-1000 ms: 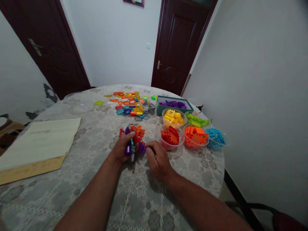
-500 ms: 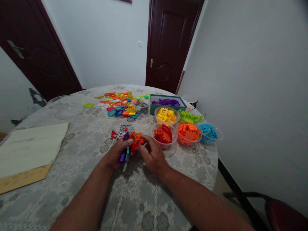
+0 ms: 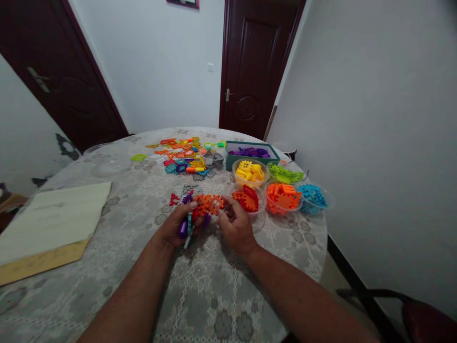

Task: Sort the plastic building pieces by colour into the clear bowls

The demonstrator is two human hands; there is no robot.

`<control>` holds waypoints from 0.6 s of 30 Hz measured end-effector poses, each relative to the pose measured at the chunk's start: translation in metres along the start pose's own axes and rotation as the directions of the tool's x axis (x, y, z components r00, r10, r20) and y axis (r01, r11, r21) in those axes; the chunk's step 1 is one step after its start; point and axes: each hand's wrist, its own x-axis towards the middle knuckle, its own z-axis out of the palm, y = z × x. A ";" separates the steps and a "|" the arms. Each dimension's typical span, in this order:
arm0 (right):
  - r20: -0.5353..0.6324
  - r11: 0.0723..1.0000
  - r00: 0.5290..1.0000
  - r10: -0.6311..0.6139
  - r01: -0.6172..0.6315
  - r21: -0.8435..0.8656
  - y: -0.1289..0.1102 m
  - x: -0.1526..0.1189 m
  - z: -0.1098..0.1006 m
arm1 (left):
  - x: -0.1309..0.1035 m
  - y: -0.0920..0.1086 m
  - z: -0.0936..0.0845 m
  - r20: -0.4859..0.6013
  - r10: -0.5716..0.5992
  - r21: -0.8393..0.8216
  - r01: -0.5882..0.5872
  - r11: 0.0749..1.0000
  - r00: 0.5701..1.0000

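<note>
On the bench [image 3: 202,290], papers [image 3: 53,209] lie at the left. Loose pieces [image 3: 178,153] spread across the far middle. Just right of them stands 1 tub [image 3: 223,157] with pieces in it, then a box [image 3: 230,163] holding more. Before and right of the box sit 5 filled tubs [image 3: 282,210]: 2 nearer it, 3 in front. Behind the bench are 2 doors [image 3: 252,62].
</note>
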 end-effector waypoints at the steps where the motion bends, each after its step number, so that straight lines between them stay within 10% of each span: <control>1: 0.006 0.998 1.000 0.025 -0.026 0.048 0.002 -0.001 0.001 | 0.000 0.000 0.000 0.002 0.003 -0.012 -0.003 1.000 1.000; 7: -0.003 0.979 0.995 0.096 -0.094 0.183 0.000 -0.008 0.006 | 0.002 0.002 -0.003 -0.070 0.008 -0.070 -0.013 0.997 0.998; 10: -0.016 0.994 0.994 -0.109 0.109 0.006 -0.009 -0.006 -0.001 | 0.002 0.004 -0.003 -0.087 0.013 -0.105 -0.022 0.994 0.996; 14: -0.017 0.831 0.879 -0.477 0.445 -0.333 -0.025 0.011 -0.028 | 0.000 0.009 0.001 -0.095 -0.009 -0.099 -0.001 0.995 0.995; 18: -0.098 0.655 0.799 -0.593 0.408 -0.637 -0.031 0.038 -0.069 | -0.001 0.011 0.005 -0.050 -0.012 -0.083 0.008 0.996 0.999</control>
